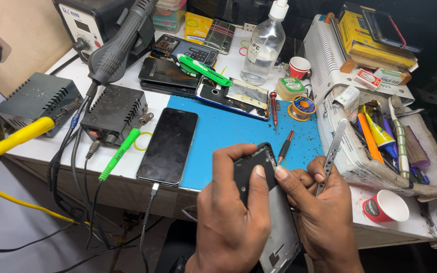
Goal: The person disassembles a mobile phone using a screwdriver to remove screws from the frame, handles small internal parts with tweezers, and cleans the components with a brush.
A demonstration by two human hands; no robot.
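Two hands share one opened phone (274, 222), held low at the front edge of the workbench, just below the blue mat (228, 136). Left hand (233, 212) wraps the phone's left side, fingers pressed together around the back, thumb (259, 174) flat on the top corner. Right hand (322, 212) grips the right edge, thumb (282, 174) touching the same corner beside the left thumb, while its other fingers pinch metal tweezers (332, 151) that stick up and away (tips clear of the phone).

On the mat: a black phone (168, 146), screen up, cable plugged in at its near end, and two small screwdrivers (279, 129) near the far right. Beyond the mat, a pile of phones (178, 65) with a green cutter (206, 71) on top, a clear bottle (264, 45), a solder reel (303, 107). Left side has a hot-air nozzle (117, 45) and a dark box (115, 114). Right side, a tray of tools (380, 136) and two red paper cups (385, 206).
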